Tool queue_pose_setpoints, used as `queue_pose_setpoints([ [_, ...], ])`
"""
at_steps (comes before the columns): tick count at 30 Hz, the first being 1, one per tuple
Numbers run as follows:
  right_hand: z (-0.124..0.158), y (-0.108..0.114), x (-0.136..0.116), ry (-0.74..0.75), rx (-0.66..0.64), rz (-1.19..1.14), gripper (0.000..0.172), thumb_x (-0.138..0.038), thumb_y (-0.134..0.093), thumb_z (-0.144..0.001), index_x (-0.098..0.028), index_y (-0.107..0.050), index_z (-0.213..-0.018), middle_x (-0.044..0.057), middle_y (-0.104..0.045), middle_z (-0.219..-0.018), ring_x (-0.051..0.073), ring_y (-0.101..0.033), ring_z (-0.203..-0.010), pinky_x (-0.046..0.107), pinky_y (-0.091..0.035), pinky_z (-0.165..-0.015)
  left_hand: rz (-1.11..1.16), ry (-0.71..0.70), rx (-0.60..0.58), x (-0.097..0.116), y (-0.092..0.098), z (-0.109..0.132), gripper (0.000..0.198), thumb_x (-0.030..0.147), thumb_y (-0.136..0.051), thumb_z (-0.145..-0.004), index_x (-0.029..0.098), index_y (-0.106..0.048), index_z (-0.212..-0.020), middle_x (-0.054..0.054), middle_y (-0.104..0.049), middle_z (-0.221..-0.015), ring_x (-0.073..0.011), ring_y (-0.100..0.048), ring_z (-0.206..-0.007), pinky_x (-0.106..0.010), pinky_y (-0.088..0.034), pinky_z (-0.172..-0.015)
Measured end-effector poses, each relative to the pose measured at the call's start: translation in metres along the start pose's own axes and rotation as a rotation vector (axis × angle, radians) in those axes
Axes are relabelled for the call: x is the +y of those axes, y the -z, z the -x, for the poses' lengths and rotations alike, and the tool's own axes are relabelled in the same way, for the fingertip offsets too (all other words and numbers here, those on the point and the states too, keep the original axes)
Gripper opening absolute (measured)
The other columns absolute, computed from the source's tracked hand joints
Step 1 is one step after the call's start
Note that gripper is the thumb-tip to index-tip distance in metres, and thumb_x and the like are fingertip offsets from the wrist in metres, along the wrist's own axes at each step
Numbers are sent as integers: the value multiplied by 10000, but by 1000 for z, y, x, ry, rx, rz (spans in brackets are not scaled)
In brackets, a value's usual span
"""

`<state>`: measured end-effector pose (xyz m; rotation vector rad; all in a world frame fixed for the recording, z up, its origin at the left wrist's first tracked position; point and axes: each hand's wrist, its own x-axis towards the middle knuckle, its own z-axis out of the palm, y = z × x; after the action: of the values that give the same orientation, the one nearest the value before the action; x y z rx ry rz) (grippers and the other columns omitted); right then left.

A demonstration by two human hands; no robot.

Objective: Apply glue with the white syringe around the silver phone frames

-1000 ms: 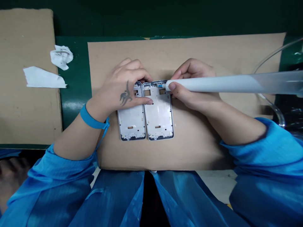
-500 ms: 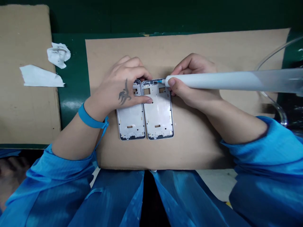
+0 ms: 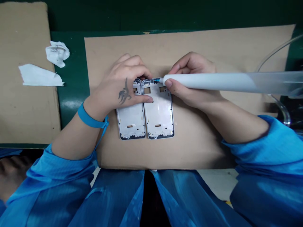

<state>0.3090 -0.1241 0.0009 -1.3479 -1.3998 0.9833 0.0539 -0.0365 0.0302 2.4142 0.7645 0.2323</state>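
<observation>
Two silver phone middle frames, a left one point(image 3: 130, 123) and a right one point(image 3: 159, 112), lie flat side by side. Across their upper part my left hand point(image 3: 127, 80) is laid, its thumb on the right frame and its curled fingers at the top edges, steadying them. Part of the left frame is hidden under this hand. A large white glue syringe point(image 3: 213, 82) is gripped in my right hand point(image 3: 196, 69), lying almost level. Its thin blue needle tip point(image 3: 157, 80) is at the top edge of the right frame; whether it touches cannot be seen.
Under the frames is a cardboard sheet point(image 3: 194, 142) on a green table point(image 3: 71, 104). Crumpled white tissue point(image 3: 57, 54) and a folded white tissue point(image 3: 40, 75) lie left, by another cardboard piece point(image 3: 26, 110). A clear tube point(image 3: 272, 52) curves at the right. Another person's hand point(image 3: 14, 173) shows lower left.
The syringe tip has shifted slightly left along the right frame's top edge, with my right hand following. My left hand stays in place on the frames.
</observation>
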Motion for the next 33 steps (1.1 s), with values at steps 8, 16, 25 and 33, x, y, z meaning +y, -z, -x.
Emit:
queue_pose_setpoints([
  [8, 0, 2, -4, -41, -12, 93, 583, -800, -1014, -706, -354, -689, -896, 26, -802, -861, 277, -723, -693, 500, -666, -585, -21, 6, -2, 0, -1, -2, 689, 896, -731, -887, 332, -832, -1269, -123, -772, -1268, -402, -682, -1223, -648, -544, -1135],
  [16, -2, 2, 0, -85, 8, 33, 640, -852, -1003, -679, -351, -657, -879, 26, -764, -784, 292, -744, -687, 509, -637, -560, 13, -14, 7, -1, 0, -2, 681, 895, -739, -910, 321, -815, -1269, -118, -772, -1239, -378, -680, -1189, -633, -542, -1119],
  [25, 15, 8, 6, 131, -89, -100, 558, -758, -951, -837, -343, -736, -1141, 20, -813, -808, 234, -714, -612, 415, -551, -575, 96, 101, 60, -16, 19, 13, 770, 746, -877, -888, 241, -735, -1451, -120, -754, -1362, -342, -704, -1217, -548, -596, -1105],
  [33, -46, 42, 23, 230, 67, 266, 538, -688, -992, -836, -363, -747, -1187, 49, -840, -1126, 299, -809, -1112, 405, -657, -929, -30, 117, -82, -30, 45, 28, 577, 540, -983, -751, 191, -814, -1178, -124, -778, -1207, -364, -717, -1144, -522, -575, -993],
])
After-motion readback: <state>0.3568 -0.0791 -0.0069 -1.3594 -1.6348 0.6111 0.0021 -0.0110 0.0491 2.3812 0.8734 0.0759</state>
